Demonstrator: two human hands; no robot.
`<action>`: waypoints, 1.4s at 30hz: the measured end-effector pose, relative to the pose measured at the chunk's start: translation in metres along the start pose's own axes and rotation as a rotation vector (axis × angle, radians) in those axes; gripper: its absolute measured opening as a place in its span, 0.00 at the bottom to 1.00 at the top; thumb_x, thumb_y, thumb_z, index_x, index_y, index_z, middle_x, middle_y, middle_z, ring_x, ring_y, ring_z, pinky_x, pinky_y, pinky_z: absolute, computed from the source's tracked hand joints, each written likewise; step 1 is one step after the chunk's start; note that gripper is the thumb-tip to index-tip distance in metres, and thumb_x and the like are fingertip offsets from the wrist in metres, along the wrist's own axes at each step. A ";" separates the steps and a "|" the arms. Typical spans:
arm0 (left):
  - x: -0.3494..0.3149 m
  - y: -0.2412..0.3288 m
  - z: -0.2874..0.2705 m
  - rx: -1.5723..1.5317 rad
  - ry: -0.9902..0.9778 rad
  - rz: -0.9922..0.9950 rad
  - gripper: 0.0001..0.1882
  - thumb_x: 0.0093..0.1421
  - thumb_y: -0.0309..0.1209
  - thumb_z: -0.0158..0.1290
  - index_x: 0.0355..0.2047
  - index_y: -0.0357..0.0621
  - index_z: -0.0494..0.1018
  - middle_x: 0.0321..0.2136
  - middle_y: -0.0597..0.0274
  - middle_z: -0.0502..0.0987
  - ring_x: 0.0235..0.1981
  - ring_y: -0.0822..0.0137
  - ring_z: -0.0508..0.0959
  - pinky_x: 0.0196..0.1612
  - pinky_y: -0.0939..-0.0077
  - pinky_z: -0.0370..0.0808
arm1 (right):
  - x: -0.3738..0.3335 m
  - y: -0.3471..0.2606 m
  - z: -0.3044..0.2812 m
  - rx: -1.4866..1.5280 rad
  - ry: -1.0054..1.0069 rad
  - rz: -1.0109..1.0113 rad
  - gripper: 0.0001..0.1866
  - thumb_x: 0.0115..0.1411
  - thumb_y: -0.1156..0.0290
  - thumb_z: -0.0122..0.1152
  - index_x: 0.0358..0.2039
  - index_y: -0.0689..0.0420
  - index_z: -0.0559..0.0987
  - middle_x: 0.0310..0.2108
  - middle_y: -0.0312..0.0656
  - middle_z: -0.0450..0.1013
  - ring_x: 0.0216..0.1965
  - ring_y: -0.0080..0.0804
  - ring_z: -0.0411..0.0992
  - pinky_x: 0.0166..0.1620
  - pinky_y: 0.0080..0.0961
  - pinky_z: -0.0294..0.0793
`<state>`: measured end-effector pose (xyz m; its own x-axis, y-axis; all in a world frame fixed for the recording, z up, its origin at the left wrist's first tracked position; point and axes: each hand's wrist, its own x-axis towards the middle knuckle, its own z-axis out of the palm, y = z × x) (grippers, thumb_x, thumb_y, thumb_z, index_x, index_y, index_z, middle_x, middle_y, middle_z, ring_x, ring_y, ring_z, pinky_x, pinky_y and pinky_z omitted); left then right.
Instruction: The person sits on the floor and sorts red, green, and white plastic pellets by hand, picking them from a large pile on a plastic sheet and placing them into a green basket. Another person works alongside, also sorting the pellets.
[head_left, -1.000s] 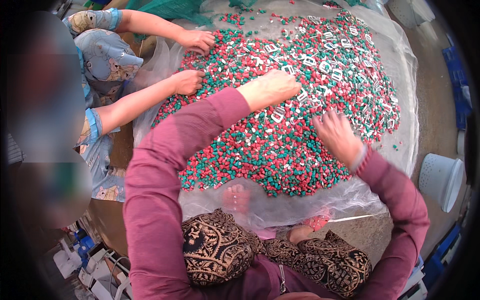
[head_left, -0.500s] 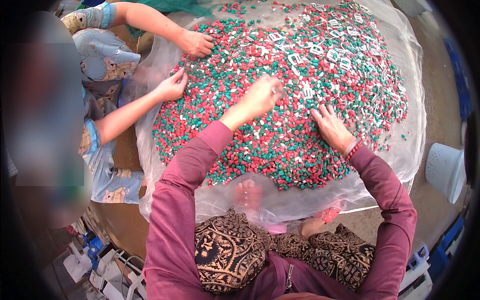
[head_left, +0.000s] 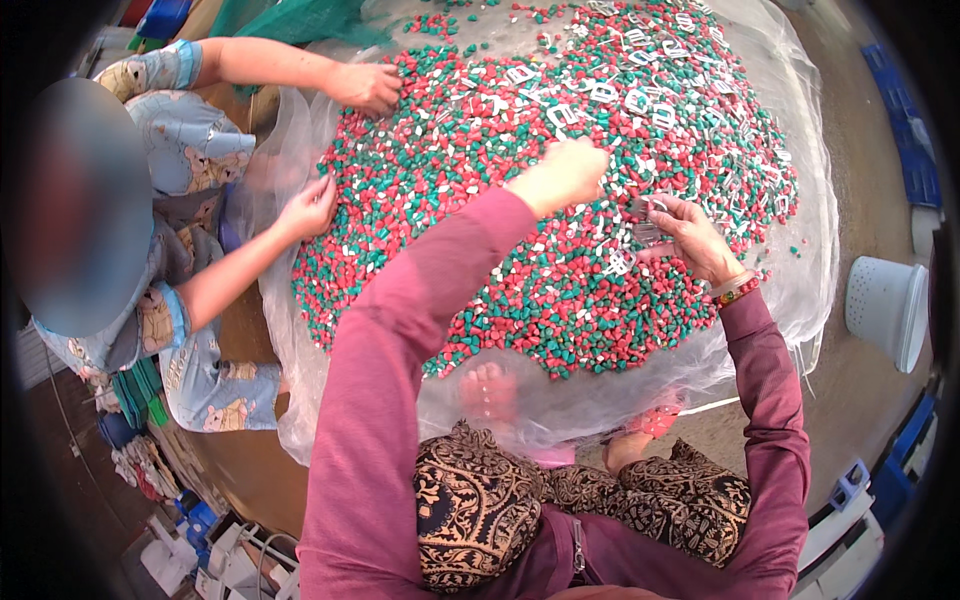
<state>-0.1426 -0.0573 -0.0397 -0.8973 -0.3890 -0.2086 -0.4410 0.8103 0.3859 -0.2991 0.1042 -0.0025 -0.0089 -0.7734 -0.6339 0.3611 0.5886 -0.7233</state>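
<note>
A broad heap of small red, green and white plastic pieces [head_left: 560, 290] lies on a sheer white mesh sheet [head_left: 400, 400], mixed with white frame-shaped plastic parts [head_left: 602, 92]. My left hand [head_left: 568, 175] is closed over the middle of the heap; whatever its fingers hold is hidden. To its right, my right hand [head_left: 695, 240] has thumb and fingers bent around a pale, see-through plastic piece [head_left: 648, 215], partly smeared by motion. Just below these fingers a white looped part [head_left: 620, 262] rests on the heap.
At the left a co-worker reaches in, one hand [head_left: 370, 88] on the heap's far left edge, the other hand [head_left: 312, 205] pinched near the left edge. A pale perforated basket [head_left: 880, 310] stands at the right. Green netting [head_left: 310, 25] lies at the far left.
My left hand has moved right, closer to my right hand. My right hand has gone from spread fingers on the heap to a bent grip on a pale piece. The whole view has shifted slightly.
</note>
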 end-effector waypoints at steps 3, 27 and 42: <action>0.004 0.012 0.028 0.349 0.055 0.159 0.11 0.47 0.25 0.55 0.32 0.33 0.72 0.34 0.49 0.72 0.35 0.57 0.74 0.35 0.66 0.76 | 0.010 0.017 -0.022 -0.263 -0.018 -0.061 0.14 0.63 0.72 0.50 0.48 0.64 0.70 0.40 0.39 0.72 0.39 0.27 0.74 0.37 0.23 0.82; -0.077 -0.001 -0.045 -1.978 -0.306 -0.269 0.10 0.62 0.36 0.48 0.39 0.44 0.67 0.34 0.57 0.74 0.29 0.67 0.77 0.14 0.84 0.73 | 0.026 0.028 -0.010 -0.874 0.136 -0.655 0.10 0.58 0.73 0.55 0.39 0.62 0.77 0.29 0.48 0.76 0.29 0.37 0.75 0.32 0.31 0.73; -0.011 0.025 -0.004 -0.072 0.101 0.068 0.15 0.54 0.34 0.56 0.42 0.45 0.72 0.33 0.49 0.70 0.37 0.53 0.74 0.37 0.59 0.73 | -0.002 -0.018 -0.049 0.183 0.018 -0.270 0.14 0.61 0.74 0.48 0.47 0.60 0.71 0.35 0.32 0.70 0.35 0.18 0.70 0.41 0.25 0.77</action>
<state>-0.1435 -0.0343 -0.0245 -0.9210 -0.3793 -0.0892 -0.3759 0.8044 0.4600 -0.3517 0.1071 -0.0015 -0.1427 -0.8906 -0.4318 0.5053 0.3096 -0.8055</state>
